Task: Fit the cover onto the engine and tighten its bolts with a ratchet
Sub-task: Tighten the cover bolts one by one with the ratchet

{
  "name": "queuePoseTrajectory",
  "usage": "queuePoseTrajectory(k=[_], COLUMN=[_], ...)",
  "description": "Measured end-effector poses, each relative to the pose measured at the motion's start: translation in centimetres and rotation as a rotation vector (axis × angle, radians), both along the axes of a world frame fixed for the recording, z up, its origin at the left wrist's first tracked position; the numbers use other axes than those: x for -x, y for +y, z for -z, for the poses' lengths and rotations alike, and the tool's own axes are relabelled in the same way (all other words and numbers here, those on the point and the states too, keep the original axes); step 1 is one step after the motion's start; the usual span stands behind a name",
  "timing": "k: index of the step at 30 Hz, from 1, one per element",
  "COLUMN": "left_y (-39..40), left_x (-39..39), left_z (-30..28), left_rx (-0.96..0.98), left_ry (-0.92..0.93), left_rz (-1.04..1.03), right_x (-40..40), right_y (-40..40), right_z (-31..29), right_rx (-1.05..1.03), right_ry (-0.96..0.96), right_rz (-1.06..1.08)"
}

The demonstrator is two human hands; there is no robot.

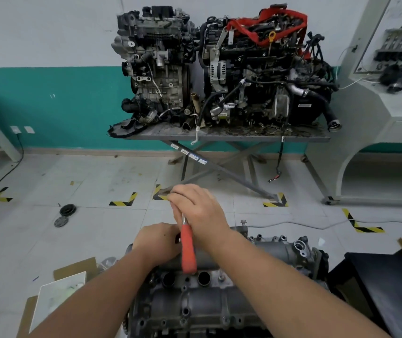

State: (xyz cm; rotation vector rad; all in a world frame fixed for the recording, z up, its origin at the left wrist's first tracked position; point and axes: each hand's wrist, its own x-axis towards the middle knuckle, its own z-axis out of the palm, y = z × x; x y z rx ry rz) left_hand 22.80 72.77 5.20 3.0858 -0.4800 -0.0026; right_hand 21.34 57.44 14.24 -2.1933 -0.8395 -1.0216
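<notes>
Both hands are up at the far edge of the work, one on each end of the tool. Right hand is curled over the head end of the red-handled ratchet with a short chrome shank, palm down on top, likely to keep the socket square on a bolt I can't see under it. Left hand sits just beside the handle with fingers curled in toward it; whether it grips the handle or only steadies it, I cannot tell, the contact is hidden behind the knuckles. The handle runs back toward the camera, so there is room to swing. Largest down: the grey cast-metal engine block fills the bottom centre, close to the body, which puts the bolt line within easy reach. The dark grey ribbed cover lies along the engine's far side, seated rather than loose as far as I can judge; so fitting looks done and this is the tightening stage. One flanged silver bolt stands proud at the cover's far edge, just right of the right wrist, probably not run down yet. Background: two dirty assembled engines on a grey scissor-leg steel table against the teal-and-white wall, well apart from the work. Flattened brown cardboard lies on the floor at left, and two round black caps sit on the tiles beyond it.
</notes>
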Motion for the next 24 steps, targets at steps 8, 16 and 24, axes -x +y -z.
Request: queuePoseTrajectory(k=[8,16,24], left_y=[0.1,0.9,-3.6], left_x=[1.2,6.7,6.9], left_z=[0.1,-5.2,-10.5], left_rx=[0.425,0.899,1.882], left_ry=[-0.258,0.042,0.180], left_rz=[-0.018,-0.065,-0.719], right_x=[0.5,-1.4,-1.7], right_y=[-0.8,-1.8,0.9], right_z=[-4.1,-7.2,-7.4], right_rx=[0.654,0.927,0.612], right_ry=[0.171,0.269,0.582], right_rz=[0.028,-0.078,-0.079])
